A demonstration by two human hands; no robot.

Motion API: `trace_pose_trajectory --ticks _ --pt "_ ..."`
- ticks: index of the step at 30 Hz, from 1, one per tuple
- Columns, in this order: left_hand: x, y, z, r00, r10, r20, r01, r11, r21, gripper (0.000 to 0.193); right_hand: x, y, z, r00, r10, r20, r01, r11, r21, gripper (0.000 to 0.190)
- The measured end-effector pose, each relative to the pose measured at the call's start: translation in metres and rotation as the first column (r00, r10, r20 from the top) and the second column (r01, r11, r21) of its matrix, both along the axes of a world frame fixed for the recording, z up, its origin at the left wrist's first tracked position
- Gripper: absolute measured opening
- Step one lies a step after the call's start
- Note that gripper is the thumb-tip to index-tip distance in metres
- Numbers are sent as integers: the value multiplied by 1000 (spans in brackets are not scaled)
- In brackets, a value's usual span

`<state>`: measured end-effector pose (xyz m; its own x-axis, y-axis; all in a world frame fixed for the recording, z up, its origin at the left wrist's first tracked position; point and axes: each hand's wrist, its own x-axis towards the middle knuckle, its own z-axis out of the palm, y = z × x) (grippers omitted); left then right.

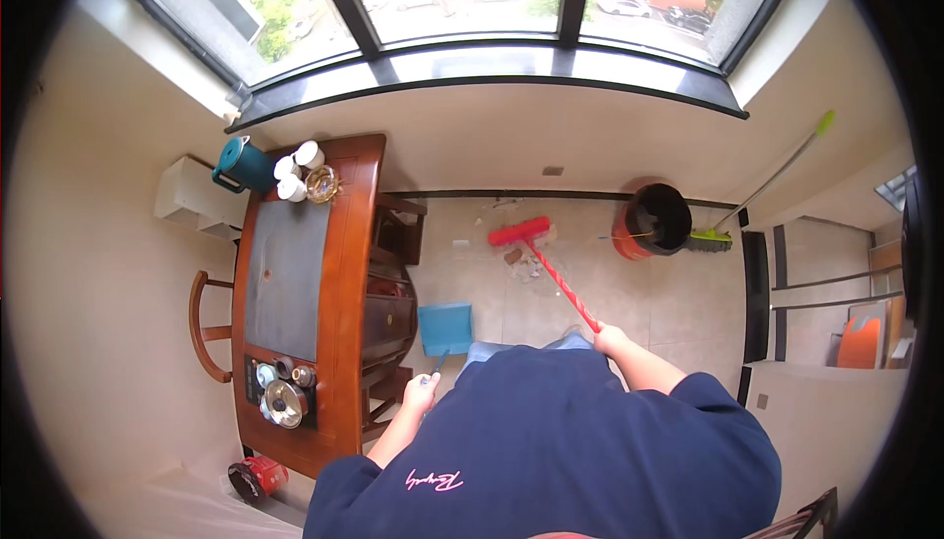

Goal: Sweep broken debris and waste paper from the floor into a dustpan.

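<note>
My right hand (611, 338) grips the upper end of a broom's red-and-white spiral handle (564, 287). The red broom head (520, 231) rests on the tiled floor near the wall below the window. Just on my side of the bristles lies a small heap of debris (528, 266), with a brown piece and pale scraps in it. In my left hand (422, 391) is the handle of a blue dustpan (445, 326). Its pan is beside my left leg, next to the wooden chair, apart from the debris. No debris shows in the pan.
On the left stands a wooden tea table (343, 266) bearing a teal kettle (243, 164), white cups (292, 187) and a steel pot (285, 403). A wooden chair (389, 310) is tucked beside it. A black-and-red bucket (633, 233) and a green-handled brush (774, 170) stand by the far wall.
</note>
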<state>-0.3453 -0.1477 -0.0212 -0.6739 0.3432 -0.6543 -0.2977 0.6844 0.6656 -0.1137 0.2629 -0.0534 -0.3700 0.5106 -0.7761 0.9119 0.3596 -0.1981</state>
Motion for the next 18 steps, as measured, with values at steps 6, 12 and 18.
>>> trace_pose_trajectory --ticks 6,12,18 --pt "11 46 1 989 85 124 -78 995 -61 34 41 26 86 998 44 -46 -44 999 -11 39" --pt "34 92 19 980 148 133 -133 985 -113 34 -20 69 36 994 63 -93 -76 986 -149 33" --pt "42 115 48 972 194 134 -171 972 -162 34 8 71 -74 994 92 -57 -99 984 -148 40"
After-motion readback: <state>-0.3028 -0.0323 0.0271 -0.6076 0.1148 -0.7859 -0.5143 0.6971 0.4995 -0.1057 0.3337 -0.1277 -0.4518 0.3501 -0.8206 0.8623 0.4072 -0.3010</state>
